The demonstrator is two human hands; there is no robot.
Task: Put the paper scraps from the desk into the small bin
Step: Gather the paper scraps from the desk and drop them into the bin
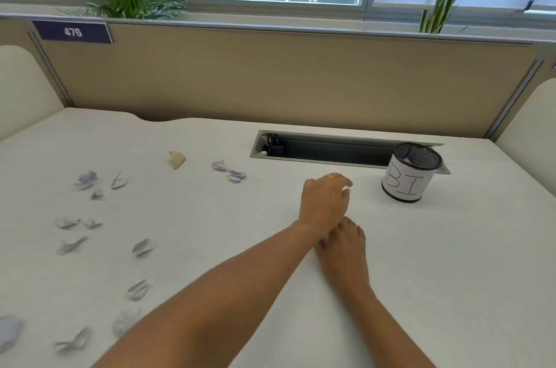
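Several white and purple-printed paper scraps lie scattered over the left half of the desk (210, 217), among them a folded white scrap (143, 246), a tan scrap (177, 159) and a purple-marked scrap (236, 175). The small bin (406, 184) is a black mesh cup with a white label, standing at the right near the back. My left hand (325, 202), with a ring on it, reaches across to the right and pinches a small white paper scrap (347, 187), a short way left of the bin. My right hand (343, 244) rests on the desk under my left wrist, its fingertips hidden.
An open cable tray slot (325, 148) with a black plug is sunk into the desk just behind the bin. A beige partition (270, 75) closes off the back, with plants and a window behind it. Rounded side panels stand at the left and right.
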